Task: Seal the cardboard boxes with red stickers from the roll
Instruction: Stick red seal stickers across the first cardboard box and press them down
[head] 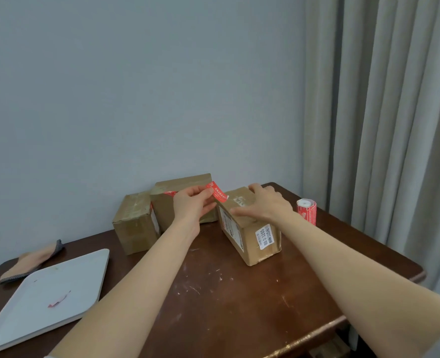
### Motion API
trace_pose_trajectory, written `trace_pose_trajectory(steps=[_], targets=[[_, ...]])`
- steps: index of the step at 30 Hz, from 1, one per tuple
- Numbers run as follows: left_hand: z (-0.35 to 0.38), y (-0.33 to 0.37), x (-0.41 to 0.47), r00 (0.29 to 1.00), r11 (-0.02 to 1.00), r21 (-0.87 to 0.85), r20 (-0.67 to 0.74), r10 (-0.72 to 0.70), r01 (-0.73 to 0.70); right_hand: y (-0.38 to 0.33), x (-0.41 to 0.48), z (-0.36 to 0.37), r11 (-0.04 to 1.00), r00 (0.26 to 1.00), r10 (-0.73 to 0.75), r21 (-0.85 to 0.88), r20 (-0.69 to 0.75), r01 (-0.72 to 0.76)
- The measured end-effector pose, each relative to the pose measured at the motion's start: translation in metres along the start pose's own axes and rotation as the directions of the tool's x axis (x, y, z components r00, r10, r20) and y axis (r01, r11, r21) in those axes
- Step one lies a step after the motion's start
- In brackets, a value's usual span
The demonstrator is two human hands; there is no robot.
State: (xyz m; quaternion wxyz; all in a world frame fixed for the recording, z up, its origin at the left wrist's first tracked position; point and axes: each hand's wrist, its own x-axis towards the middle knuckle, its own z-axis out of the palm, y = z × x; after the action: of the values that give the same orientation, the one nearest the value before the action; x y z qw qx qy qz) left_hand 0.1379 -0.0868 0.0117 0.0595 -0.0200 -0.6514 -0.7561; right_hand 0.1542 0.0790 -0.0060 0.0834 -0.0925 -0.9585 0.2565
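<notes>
Left hand: the left hand pinches one red sticker between thumb and fingertips. It holds the sticker in the air, just above the left top edge of the right box.
Right hand: the right hand lies flat on the top of the same box, fingers spread and nearly straight.
Boxes: three brown cardboard boxes, rectangular, with dull and creased faces. The middle box stands near the wall, close beside the left box. The right box stands apart from them, turned at an angle, with white printed labels on two sides.
Roll: the roll of red stickers stands upright near the right table edge, behind the right box, with a white core in its middle.
Table: the table is dark glossy wood with pale scratches. Its right corners are rounded and the front edge is worn light.
Open room: bare wood lies between the two forearms, in front of the boxes.
Tray: a pale grey tray, smooth and with rounded corners, lies at the left and carries a small red scrap.
Cloth: a folded cloth, beige with a grey border, lies behind the tray.
Background: a plain wall, and a grey curtain in vertical folds at the right.
</notes>
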Motion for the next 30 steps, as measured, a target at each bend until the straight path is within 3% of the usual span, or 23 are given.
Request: trace_pose_trajectory(steps=[7,11,17,30], targets=[[-0.014,0.002,0.001,0.998,0.998,0.039,-0.019,0.055,-0.054,-0.016,0.014,0.021,0.981,0.987,0.155,-0.129,0.05,-0.147],[-0.021,-0.001,0.004,0.998,1.0,0.001,-0.057,0.003,-0.003,-0.02,0.016,0.018,0.987,0.981,0.016,-0.157,0.194,0.015],[-0.025,-0.005,0.007,0.993,0.995,-0.081,-0.096,-0.067,0.06,-0.021,0.013,0.007,0.979,0.889,-0.182,-0.01,0.42,0.205],[-0.008,-0.014,0.003,0.992,0.99,-0.1,-0.06,-0.11,0.104,0.0,0.013,-0.007,0.966,0.859,-0.216,-0.025,0.463,0.257]])
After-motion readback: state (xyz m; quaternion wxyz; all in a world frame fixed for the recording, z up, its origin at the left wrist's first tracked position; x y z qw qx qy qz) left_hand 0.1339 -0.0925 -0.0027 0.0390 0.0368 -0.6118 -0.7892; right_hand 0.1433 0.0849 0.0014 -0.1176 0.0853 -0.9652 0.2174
